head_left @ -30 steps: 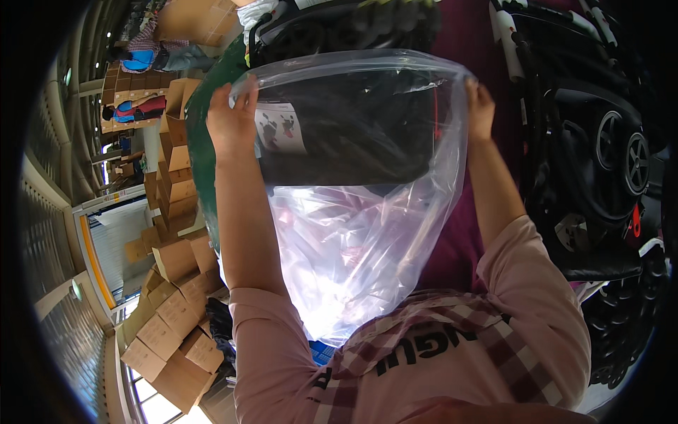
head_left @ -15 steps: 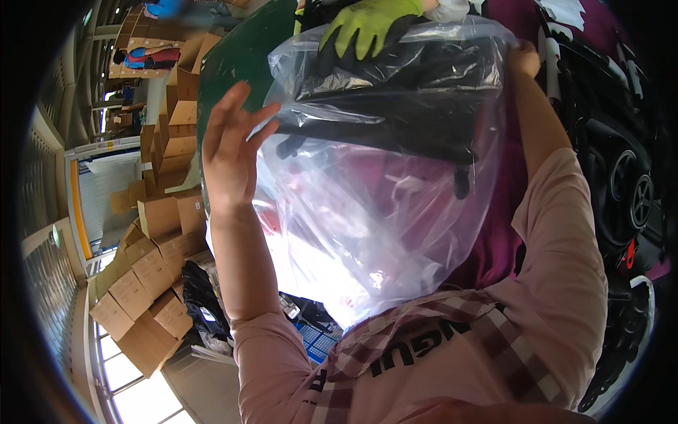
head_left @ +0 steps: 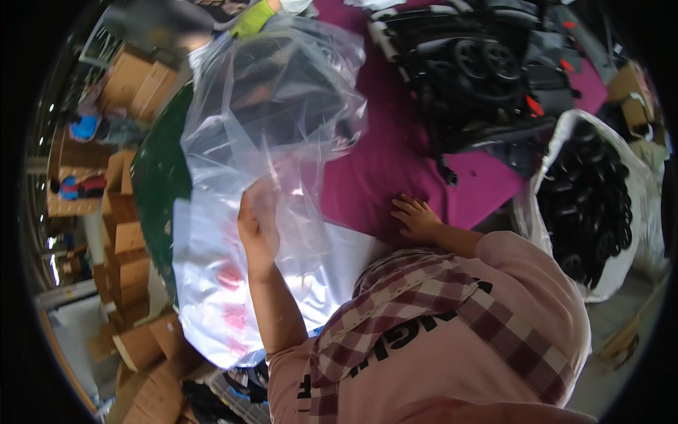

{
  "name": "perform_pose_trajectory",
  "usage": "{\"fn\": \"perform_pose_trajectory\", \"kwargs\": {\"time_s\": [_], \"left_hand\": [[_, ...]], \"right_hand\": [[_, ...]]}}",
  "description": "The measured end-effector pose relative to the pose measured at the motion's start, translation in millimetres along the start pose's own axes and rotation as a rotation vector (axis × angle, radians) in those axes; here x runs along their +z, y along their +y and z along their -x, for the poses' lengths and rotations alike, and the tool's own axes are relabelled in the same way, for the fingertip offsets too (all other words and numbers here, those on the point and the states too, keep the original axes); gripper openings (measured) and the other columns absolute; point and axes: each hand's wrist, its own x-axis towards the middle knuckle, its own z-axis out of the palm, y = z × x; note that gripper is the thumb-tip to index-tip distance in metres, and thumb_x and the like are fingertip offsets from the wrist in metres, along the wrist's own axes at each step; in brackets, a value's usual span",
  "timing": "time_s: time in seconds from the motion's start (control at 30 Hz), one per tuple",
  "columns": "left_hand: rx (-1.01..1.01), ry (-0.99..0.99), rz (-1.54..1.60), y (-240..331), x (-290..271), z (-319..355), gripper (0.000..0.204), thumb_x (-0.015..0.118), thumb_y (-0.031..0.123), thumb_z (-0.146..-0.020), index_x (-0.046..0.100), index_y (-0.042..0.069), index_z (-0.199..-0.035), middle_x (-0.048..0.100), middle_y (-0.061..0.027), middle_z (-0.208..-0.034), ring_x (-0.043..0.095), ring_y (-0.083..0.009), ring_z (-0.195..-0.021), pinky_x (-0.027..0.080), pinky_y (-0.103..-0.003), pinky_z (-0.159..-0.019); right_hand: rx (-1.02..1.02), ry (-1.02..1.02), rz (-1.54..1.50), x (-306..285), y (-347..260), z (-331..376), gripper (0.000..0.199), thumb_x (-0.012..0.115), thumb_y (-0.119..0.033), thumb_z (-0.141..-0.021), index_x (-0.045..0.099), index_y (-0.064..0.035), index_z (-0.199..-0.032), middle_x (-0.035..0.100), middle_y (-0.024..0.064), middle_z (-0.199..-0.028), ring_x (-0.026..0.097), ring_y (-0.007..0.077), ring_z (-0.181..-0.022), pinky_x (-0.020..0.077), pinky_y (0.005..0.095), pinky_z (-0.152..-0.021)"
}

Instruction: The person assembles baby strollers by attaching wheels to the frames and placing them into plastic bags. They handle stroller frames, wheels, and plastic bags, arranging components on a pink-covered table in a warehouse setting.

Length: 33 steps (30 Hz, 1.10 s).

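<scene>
A large clear plastic bag (head_left: 282, 92) lies over the far part of the table, with a dark item inside that I cannot make out well. My left hand (head_left: 258, 226) is at the bag's loose near end, its fingers bent into the gathered film and partly veiled by it. To the right, my right hand (head_left: 419, 218) rests on the purple cloth (head_left: 367, 191) with fingers spread and nothing in them. A white sheet with red marks (head_left: 205, 275) lies under the left forearm. At the bag's far edge is another person's yellow-green glove (head_left: 253, 20).
Folded black wheeled frames (head_left: 480, 78) are piled at the far right. Beside the table's right edge stands a white sack (head_left: 526, 205) full of black wheels (head_left: 586, 205). Cardboard boxes (head_left: 131, 265) are stacked at the left, past a green surface (head_left: 159, 162).
My right hand has let go of the bag's far right corner and come down onto the cloth. My left hand has moved to the bag's near end. The view has swung right.
</scene>
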Motion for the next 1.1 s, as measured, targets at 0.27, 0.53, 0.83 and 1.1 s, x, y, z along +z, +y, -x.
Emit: {"fn": "perform_pose_trajectory", "kwargs": {"time_s": [0.27, 0.53, 0.83, 1.1], "left_hand": [[-0.299, -0.476, 0.289, -56, 112, 70, 0.031, 0.053, 0.013, -0.094, 0.051, 0.0, -0.123, 0.061, -0.0136, -0.113, 0.061, -0.0194, -0.096, 0.047, -0.03, -0.087], [-0.371, -0.572, 0.207, -52, 152, 52, 0.035, 0.053, 0.014, -0.095, 0.048, -0.001, -0.127, 0.059, -0.0171, -0.12, 0.058, -0.0231, -0.107, 0.044, -0.032, -0.095], [-0.931, -0.296, 0.548, -85, 303, -13, 0.057, 0.042, 0.053, -0.095, 0.044, 0.009, -0.132, 0.054, -0.0135, -0.127, 0.052, -0.0228, -0.113, 0.038, -0.038, -0.09], [-1.02, -0.114, 0.66, -95, 401, -46, 0.061, 0.043, 0.058, -0.093, 0.052, 0.008, -0.125, 0.06, -0.0077, -0.115, 0.058, -0.0181, -0.098, 0.045, -0.031, -0.081]], "right_hand": [[0.469, 0.239, -0.101, -43, 57, 89, 0.041, 0.063, -0.029, -0.079, 0.06, -0.0093, -0.115, 0.058, 0.015, -0.116, 0.051, 0.0344, -0.115, 0.0425, 0.0449, -0.096], [0.659, 0.932, -0.312, -14, 109, 137, 0.042, 0.071, -0.017, -0.074, 0.055, -0.0059, -0.111, 0.054, 0.0218, -0.107, 0.052, 0.0416, -0.103, 0.0449, 0.0456, -0.089], [0.814, 1.207, -0.393, -173, 320, 169, 0.027, 0.057, -0.027, -0.091, 0.064, -0.0033, -0.103, 0.066, 0.0166, -0.094, 0.063, 0.0304, -0.091, 0.0475, 0.0366, -0.082], [0.906, 0.76, -0.539, -159, 354, 163, 0.025, 0.066, -0.028, -0.081, 0.067, -0.0049, -0.09, 0.066, 0.0116, -0.082, 0.065, 0.0255, -0.084, 0.0493, 0.035, -0.077]]}}
